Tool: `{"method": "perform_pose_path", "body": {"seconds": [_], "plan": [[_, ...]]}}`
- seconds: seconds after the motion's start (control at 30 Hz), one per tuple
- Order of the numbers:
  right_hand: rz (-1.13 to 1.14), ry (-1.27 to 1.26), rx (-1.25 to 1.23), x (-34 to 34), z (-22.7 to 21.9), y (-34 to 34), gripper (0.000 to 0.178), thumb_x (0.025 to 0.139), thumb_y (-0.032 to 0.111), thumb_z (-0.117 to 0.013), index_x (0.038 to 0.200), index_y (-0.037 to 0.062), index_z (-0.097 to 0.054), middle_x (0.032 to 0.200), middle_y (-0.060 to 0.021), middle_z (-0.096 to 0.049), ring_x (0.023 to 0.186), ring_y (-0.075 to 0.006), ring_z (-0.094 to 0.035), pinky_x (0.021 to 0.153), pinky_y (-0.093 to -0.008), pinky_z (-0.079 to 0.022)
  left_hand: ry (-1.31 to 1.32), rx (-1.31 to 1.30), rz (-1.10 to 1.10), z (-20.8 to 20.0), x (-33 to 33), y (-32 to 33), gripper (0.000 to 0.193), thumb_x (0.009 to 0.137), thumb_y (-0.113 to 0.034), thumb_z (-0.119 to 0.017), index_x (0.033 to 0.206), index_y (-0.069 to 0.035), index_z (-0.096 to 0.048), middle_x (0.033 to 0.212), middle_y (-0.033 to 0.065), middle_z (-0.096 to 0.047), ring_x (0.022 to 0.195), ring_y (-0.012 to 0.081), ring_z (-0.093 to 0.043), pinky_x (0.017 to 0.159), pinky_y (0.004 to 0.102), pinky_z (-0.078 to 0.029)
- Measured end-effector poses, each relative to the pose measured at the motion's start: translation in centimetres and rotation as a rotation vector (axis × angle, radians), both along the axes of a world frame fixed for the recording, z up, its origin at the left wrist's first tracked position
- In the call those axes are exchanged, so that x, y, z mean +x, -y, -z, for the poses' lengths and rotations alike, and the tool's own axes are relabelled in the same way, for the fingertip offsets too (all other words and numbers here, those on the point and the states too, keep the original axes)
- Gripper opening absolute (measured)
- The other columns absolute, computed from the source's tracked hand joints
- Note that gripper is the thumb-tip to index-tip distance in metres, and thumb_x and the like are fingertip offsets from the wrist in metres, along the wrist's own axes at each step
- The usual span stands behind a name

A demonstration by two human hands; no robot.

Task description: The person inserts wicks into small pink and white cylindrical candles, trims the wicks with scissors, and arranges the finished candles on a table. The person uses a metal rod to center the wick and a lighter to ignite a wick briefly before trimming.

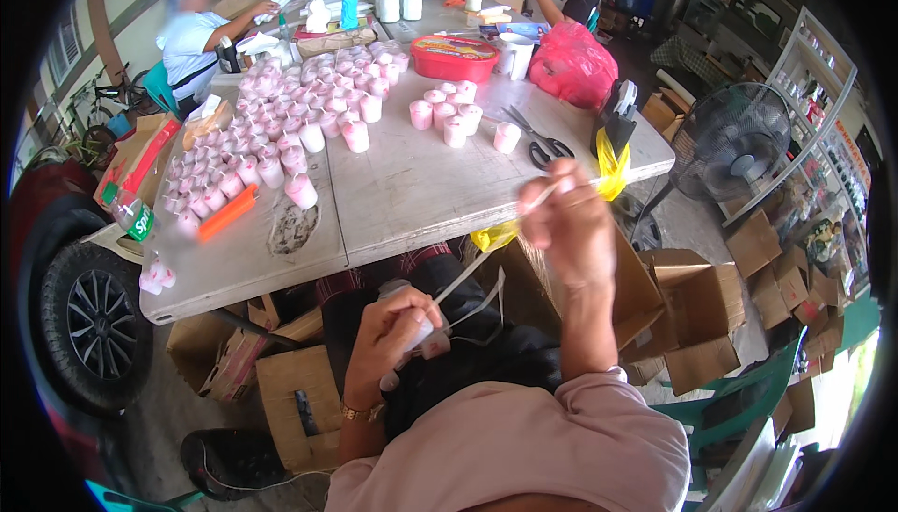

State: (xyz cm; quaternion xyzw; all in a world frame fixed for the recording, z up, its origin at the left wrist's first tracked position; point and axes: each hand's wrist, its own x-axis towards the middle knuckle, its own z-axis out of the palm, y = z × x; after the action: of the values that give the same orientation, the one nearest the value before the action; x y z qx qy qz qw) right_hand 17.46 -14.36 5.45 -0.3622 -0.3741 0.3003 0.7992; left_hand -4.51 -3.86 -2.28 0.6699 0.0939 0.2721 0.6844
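My left hand [388,330] is closed over my lap around a small whitish object [421,336], mostly covered by the fingers; its kind I cannot make out. From there a narrow white strip [463,276] stretches up toward my right hand [569,227]. That hand is raised in front of the table edge, blurred, its fingertips pinched on the strip. A looser length of strip [488,299] loops beside the left hand. Many small pink-and-white cups [327,100] with pointed tips stand on the table, with a smaller group [456,129] nearer the right.
On the white table [402,203] lie black scissors [538,143], an orange tool [227,213], a red tub [456,58] and a pink plastic bag [572,63]. Cardboard boxes [692,316] and a fan [734,143] stand to the right. Two people sit across the table.
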Motion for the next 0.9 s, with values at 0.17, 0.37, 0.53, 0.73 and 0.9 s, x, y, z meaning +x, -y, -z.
{"method": "perform_pose_path", "body": {"seconds": [0.17, 0.37, 0.53, 0.73, 0.9], "plan": [[0.264, -0.077, 0.143, 9.6, -2.4, 7.7, 0.012, 0.094, 0.017, -0.056, 0.087, 0.008, -0.051, 0.063, 0.0026, -0.037, 0.049, -0.0088, -0.034, 0.046, -0.0227, -0.031, -0.222, 0.305, 0.176, 1.1, -0.2, -0.7, 0.011, 0.088, -0.01, -0.056, 0.086, -0.002, -0.063, 0.07, 0.0042, -0.062, 0.06, 0.0095, -0.053, 0.056, 0.0257, -0.042], [0.688, 0.016, 0.791, 23.3, -10.1, 27.0, 0.008, 0.08, -0.006, -0.049, 0.076, -0.0019, -0.043, 0.075, -0.01, -0.044, 0.074, -0.0233, -0.045, 0.07, -0.0366, -0.044, -0.15, 0.592, 0.223, 2.4, -0.6, -1.3, 0.017, 0.084, -0.016, -0.064, 0.096, -0.006, -0.068, 0.079, 0.0104, -0.066, 0.073, 0.0253, -0.065, 0.068, 0.0325, -0.051], [0.674, 0.361, 0.626, 17.2, -5.6, 26.4, 0.003, 0.089, -0.004, -0.051, 0.091, -0.0043, -0.053, 0.088, -0.0129, -0.055, 0.086, -0.0263, -0.053, 0.082, -0.0389, -0.045, -0.394, 0.849, 0.334, -1.3, 4.0, -1.3, 0.018, 0.084, -0.014, -0.063, 0.098, -0.004, -0.067, 0.089, 0.0115, -0.069, 0.086, 0.0268, -0.065, 0.077, 0.0374, -0.05], [0.632, 0.316, 0.149, 4.1, -0.5, 10.7, 0.015, 0.09, 0.001, -0.059, 0.104, -0.0051, -0.06, 0.088, -0.0133, -0.065, 0.077, -0.0244, -0.067, 0.074, -0.0357, -0.057, 0.073, 0.957, -0.08, -5.4, 15.7, -4.7, 0.026, 0.085, -0.011, -0.064, 0.107, 0.0, -0.059, 0.095, 0.0175, -0.065, 0.087, 0.03, -0.065, 0.079, 0.0377, -0.05], [0.362, 0.64, -0.036, 0.3, 1.5, 4.9, 0.012, 0.078, -0.005, -0.068, 0.088, 0.0019, -0.067, 0.085, -0.0096, -0.066, 0.086, -0.0204, -0.062, 0.077, -0.0341, -0.05, 0.019, 1.241, -0.418, -3.4, 27.1, -9.1, 0.041, 0.08, -0.007, -0.06, 0.12, -0.003, -0.052, 0.097, 0.017, -0.063, 0.093, 0.0376, -0.061, 0.083, 0.044, -0.049]]}}
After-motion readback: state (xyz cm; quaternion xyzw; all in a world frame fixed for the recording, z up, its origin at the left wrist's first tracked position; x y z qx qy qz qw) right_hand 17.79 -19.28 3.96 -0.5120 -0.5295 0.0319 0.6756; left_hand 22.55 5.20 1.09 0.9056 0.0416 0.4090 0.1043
